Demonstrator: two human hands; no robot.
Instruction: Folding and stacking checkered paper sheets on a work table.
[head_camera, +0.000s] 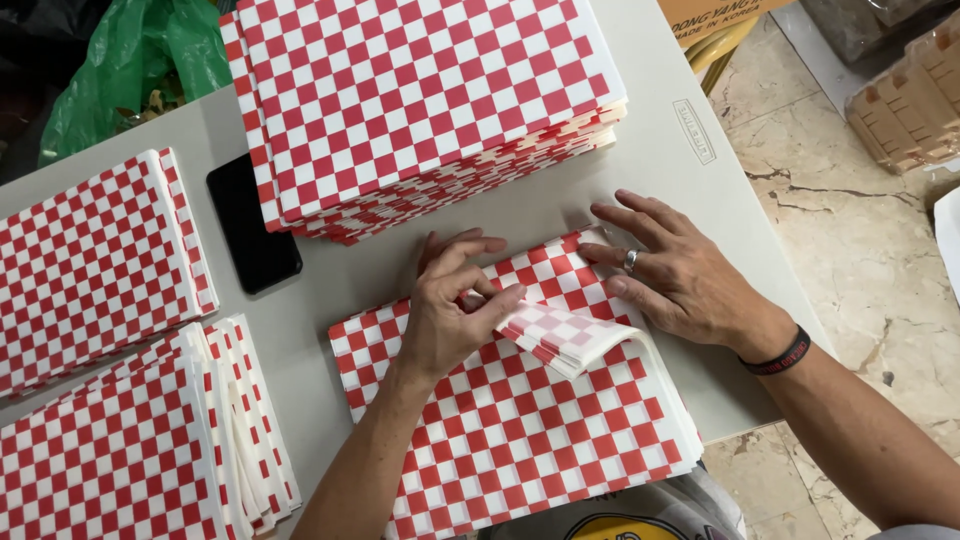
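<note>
Both hands work the near pile of checked sheets (520, 430): left hand (450, 305) pinches the top sheet's folded corner (565, 338), right hand (680, 275) lies flat, fingers spread. Folded stacks (110, 350) lie left; a tall unfolded stack (420, 100) waits far on the counter (660, 150).

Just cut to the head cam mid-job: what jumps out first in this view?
Red-and-white checkered paper sheets dominate: a tall stack at the top of the grey table, more piles at left and a low stack in front. On that front stack, the left hand pinches up a folded sheet while the right hand, wearing a ring, presses flat beside it. A black phone lies between the stacks.
</note>
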